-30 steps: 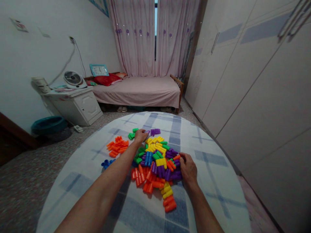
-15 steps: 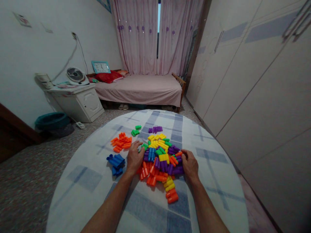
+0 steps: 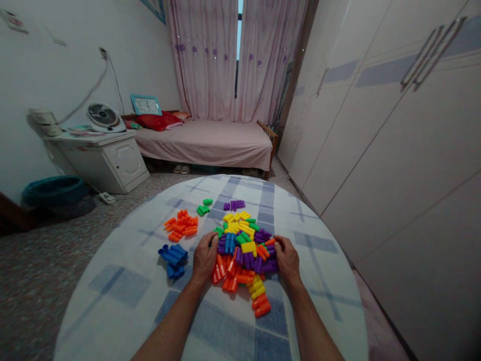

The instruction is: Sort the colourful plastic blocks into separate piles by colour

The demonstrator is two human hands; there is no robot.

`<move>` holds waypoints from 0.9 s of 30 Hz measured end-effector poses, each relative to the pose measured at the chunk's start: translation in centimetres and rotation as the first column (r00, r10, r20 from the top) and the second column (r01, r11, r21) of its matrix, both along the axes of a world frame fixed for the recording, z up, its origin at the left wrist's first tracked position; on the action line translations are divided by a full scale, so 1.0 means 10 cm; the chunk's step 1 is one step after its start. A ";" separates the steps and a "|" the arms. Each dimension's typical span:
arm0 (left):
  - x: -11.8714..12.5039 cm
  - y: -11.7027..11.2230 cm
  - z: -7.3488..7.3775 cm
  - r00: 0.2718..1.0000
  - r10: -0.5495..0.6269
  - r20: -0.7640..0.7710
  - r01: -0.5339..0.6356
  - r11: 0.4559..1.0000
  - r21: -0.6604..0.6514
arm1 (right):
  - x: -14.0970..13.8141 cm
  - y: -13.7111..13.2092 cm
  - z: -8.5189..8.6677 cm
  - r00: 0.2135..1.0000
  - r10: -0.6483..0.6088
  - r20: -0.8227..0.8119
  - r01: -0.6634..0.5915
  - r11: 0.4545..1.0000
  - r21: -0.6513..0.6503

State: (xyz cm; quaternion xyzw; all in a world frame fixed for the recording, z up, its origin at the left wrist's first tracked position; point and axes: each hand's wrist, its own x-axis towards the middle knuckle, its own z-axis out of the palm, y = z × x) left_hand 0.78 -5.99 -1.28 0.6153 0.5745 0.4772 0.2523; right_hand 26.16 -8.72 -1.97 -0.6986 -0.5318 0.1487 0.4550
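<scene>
A heap of bright plastic building pieces, shaped like joined tubes, lies in the middle of the round table. Yellow pieces [image 3: 240,223] are at its far side, with blue [image 3: 230,243], purple [image 3: 268,265] and orange ones [image 3: 230,273] nearer. At the heap's left side rests my left hand [image 3: 205,258], its fingers loosely curved against the pieces and nothing seen in its grasp. My right hand [image 3: 288,258] cups the right side, fingertips by purple and orange pieces. Both hands' undersides are hidden.
Apart from the heap lie small groups of orange pieces [image 3: 182,225], blue pieces [image 3: 173,258], green pieces [image 3: 204,208] and purple pieces [image 3: 235,205]. A checked cloth [image 3: 120,283] covers the table. Beyond are a bed [image 3: 210,140], a cabinet [image 3: 126,163] with a fan [image 3: 104,116], and a wardrobe [image 3: 376,140].
My left hand has drawn slightly back along the heap's left side, its fingers more bent. My right hand stays by the right edge. The whole view has shifted a little.
</scene>
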 end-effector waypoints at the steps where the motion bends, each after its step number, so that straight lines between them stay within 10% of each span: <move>1: 0.00 0.00 0.00 1.000 -0.003 0.004 0.003 1.000 -0.001 | 0.00 0.00 0.00 1.000 0.001 -0.006 -0.001 1.000 0.002; 27: 0.03 -0.02 0.01 0.996 -0.012 -0.090 0.024 0.991 0.129 | 0.03 -0.01 0.01 1.000 0.020 -0.012 -0.020 1.000 -0.023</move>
